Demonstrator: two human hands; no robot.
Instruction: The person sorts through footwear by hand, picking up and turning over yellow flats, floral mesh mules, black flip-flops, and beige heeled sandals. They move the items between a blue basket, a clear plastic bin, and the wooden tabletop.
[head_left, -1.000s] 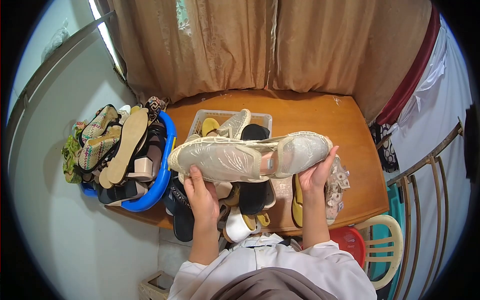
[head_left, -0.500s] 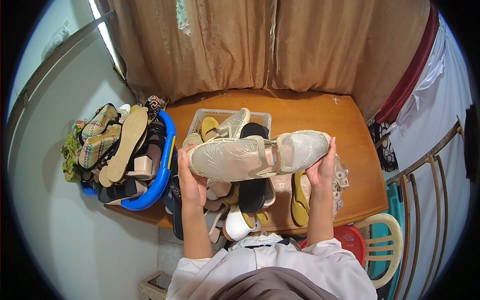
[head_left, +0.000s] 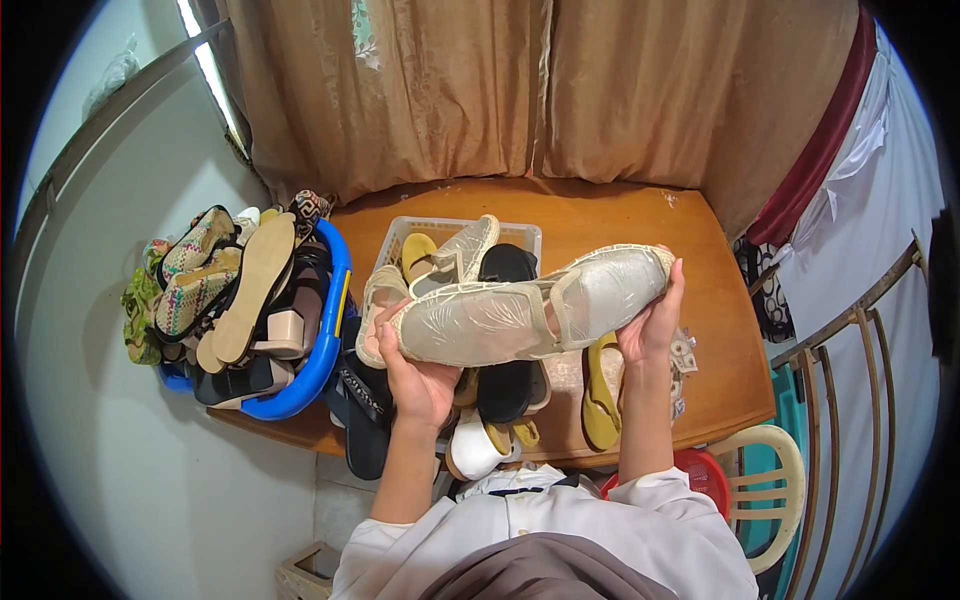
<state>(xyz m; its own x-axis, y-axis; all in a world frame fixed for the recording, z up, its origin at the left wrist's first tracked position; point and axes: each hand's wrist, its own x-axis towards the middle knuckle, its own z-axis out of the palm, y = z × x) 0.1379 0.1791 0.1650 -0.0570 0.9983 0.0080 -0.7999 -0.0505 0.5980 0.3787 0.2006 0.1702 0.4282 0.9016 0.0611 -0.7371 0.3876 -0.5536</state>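
A pair of pale mesh shoes is held up level over the table, heel to heel. My left hand grips the toe end of the left mesh shoe, and my right hand grips the toe of the right mesh shoe. Beneath them a white plastic basket holds several shoes, partly hidden by the held pair. A black sole shows below the left mesh shoe. A mustard yellow shoe lies on the table near my right forearm.
A blue basket heaped with shoes stands at the left of the wooden table. Brown curtains hang behind. At the lower right are a cream plastic chair, a red round object and a wooden rack.
Both hands have shifted slightly right, my left hand also a little down. The held shoes are now more tilted, right end higher, uncovering a pale shoe at the basket's left.
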